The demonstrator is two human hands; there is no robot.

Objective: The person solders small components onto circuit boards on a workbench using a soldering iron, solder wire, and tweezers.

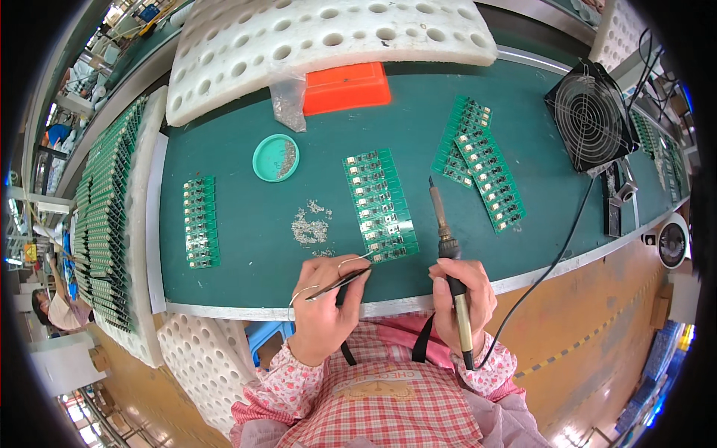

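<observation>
My left hand is closed around dark tweezers and a thin curved length of solder wire. The wire's end reaches the lower edge of a green circuit board panel; contact is unclear. My right hand grips a soldering iron, its tip pointing away from me, to the right of that panel and apart from it. Left of the panel lies a scatter of tiny metal parts. More of them sit in a round turquoise dish beyond.
Two overlapping board panels lie at right, another panel at left. A black fan and a holder stand far right, the iron's cord nearby. An orange box, plastic bag and holed foam are behind.
</observation>
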